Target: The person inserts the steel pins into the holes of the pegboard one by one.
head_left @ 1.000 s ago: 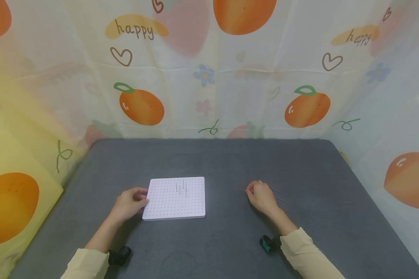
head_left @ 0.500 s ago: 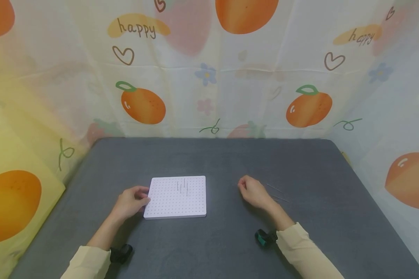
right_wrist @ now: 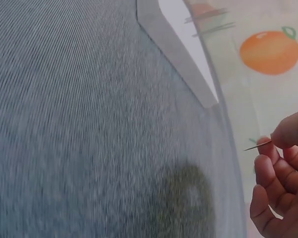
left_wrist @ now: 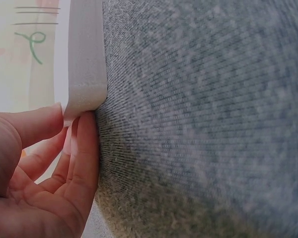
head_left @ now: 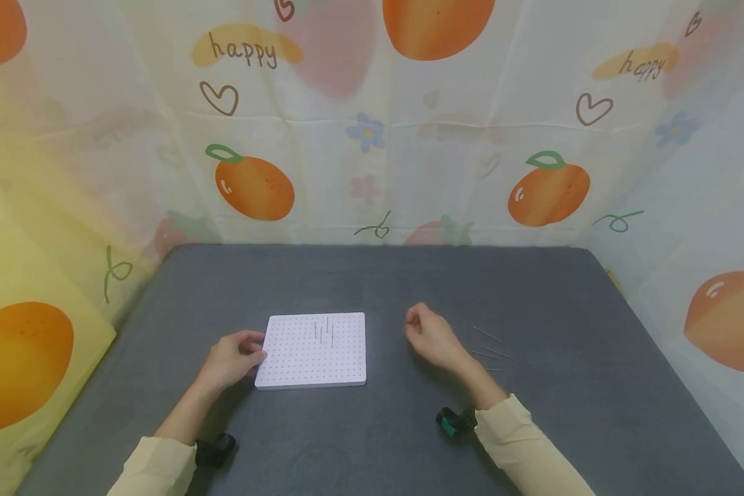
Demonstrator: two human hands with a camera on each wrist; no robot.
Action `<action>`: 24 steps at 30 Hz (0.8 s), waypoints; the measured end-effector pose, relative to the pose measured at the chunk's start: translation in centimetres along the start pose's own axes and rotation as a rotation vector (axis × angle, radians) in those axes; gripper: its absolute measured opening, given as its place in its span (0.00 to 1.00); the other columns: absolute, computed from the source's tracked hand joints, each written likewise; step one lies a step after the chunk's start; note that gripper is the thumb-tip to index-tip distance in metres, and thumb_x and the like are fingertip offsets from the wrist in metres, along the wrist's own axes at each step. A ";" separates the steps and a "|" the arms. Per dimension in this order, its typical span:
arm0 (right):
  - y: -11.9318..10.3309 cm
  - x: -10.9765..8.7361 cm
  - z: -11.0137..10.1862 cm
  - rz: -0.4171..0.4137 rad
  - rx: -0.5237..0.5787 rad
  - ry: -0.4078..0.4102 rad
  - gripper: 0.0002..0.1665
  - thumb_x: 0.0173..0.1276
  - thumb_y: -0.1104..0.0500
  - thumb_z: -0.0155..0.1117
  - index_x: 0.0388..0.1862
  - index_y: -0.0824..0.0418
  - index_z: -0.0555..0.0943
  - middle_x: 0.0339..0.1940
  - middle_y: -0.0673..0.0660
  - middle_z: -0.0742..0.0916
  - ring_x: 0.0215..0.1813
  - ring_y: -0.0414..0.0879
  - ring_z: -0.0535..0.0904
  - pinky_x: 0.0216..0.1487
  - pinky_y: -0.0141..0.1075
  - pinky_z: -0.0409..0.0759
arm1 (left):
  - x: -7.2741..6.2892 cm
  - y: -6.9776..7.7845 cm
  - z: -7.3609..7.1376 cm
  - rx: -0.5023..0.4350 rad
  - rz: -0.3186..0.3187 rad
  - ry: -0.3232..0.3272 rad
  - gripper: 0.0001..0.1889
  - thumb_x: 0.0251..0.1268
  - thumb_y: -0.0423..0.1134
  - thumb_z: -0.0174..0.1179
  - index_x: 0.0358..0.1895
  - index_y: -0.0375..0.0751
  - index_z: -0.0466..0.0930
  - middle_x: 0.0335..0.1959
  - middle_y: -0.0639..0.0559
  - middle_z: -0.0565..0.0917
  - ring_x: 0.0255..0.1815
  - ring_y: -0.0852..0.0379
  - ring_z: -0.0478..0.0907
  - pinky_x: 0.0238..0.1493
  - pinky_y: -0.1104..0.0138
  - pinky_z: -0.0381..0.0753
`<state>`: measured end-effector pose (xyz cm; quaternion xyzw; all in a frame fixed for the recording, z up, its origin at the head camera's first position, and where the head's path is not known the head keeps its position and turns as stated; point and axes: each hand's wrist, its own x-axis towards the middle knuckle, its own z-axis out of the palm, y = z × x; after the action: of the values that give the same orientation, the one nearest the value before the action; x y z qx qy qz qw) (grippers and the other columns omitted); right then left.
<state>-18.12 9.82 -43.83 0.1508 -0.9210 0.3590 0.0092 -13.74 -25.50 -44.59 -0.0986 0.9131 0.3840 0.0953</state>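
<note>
Four pins [head_left: 332, 336] upright in one board [head_left: 310, 364], one pin [right_wrist: 257, 146] between right fingers [right_wrist: 271, 152].

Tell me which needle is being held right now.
The needle pinched by the right hand, its tip jutting out; four others stand on the white board, and loose needles lie on the gray table.

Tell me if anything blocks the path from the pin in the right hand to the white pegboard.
Nothing visible does: only grey tabletop shows between the right hand, which pinches the pin, and the white pegboard. The loose pins lie on the hand's other side.
</note>
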 end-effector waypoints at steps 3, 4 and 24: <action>-0.4 0.1 0.3 -0.020 0.023 0.005 0.06 0.59 0.65 0.59 0.35 0.60 0.72 0.26 0.52 0.78 0.30 0.42 0.73 0.33 0.35 0.72 | 0.0 0.0 0.0 0.003 0.002 0.000 0.22 0.60 0.35 0.59 0.57 0.33 0.70 0.44 0.37 0.78 0.35 0.52 0.77 0.36 0.60 0.82; -0.5 0.1 0.4 -0.027 0.025 0.004 0.06 0.59 0.65 0.59 0.35 0.60 0.72 0.26 0.51 0.78 0.30 0.41 0.73 0.33 0.34 0.72 | 0.0 0.0 0.0 0.004 0.002 0.000 0.22 0.60 0.35 0.59 0.57 0.33 0.70 0.44 0.37 0.78 0.35 0.52 0.77 0.36 0.60 0.82; -3.0 0.9 2.8 -0.140 0.029 0.006 0.04 0.58 0.61 0.62 0.31 0.55 0.76 0.24 0.46 0.77 0.29 0.39 0.71 0.31 0.30 0.71 | -0.1 0.2 0.0 -0.001 -0.005 -0.001 0.22 0.59 0.35 0.59 0.57 0.32 0.70 0.43 0.37 0.78 0.34 0.52 0.77 0.35 0.61 0.82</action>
<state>-17.85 5.66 -43.78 0.2138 -0.9030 0.3712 0.0347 -13.72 -25.37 -44.42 -0.1010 0.9126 0.3843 0.0965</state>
